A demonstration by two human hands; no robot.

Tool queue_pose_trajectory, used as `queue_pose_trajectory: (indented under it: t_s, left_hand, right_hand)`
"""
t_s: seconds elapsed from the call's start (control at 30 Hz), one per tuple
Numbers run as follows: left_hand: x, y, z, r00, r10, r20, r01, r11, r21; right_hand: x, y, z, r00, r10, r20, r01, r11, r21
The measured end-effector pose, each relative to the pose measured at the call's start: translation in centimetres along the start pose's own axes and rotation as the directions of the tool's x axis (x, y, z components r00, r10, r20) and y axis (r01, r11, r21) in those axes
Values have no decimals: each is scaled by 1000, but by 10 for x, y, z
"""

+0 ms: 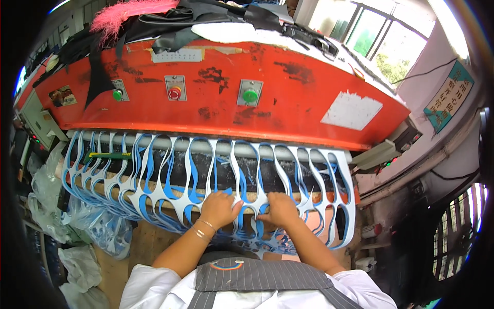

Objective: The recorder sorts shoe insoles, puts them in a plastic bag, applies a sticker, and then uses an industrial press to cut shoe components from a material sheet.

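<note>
Blue-and-white sheet, cut through with rows of sole-shaped holes, lies spread across the bed of the red press, its near edge hanging over the front edge toward the person. At the bed's left end a green tool rests on the sheet. Left hand presses on the sheet near the front edge, fingers curled around a strip. Just beside it, right hand does likewise, fingers curled on the webbing. Plastic bags sit below the left end.
</note>
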State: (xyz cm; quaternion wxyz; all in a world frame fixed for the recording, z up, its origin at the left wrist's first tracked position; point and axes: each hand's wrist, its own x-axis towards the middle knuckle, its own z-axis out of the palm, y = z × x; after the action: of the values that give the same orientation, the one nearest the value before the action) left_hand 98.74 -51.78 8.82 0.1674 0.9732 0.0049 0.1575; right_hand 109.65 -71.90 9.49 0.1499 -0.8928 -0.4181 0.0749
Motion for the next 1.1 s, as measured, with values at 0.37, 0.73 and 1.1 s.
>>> queue_pose_trajectory:
  t_s: [0.37,0.73,1.1]
  left_hand:
    - [17,20,-56,757,-305,578,375,927,-2]
    - [80,-32,56,982,-17,-186,-15,985,-169]
    - [69,-7,29,887,-302,-350,257,951,-171]
  right_hand:
    - [-1,5,-66,797,-142,587,-31,961,274]
    - [232,7,-13,830,-558,18,524,768,-369]
    - [252,18,-6,580,-715,-389,785,618,35]
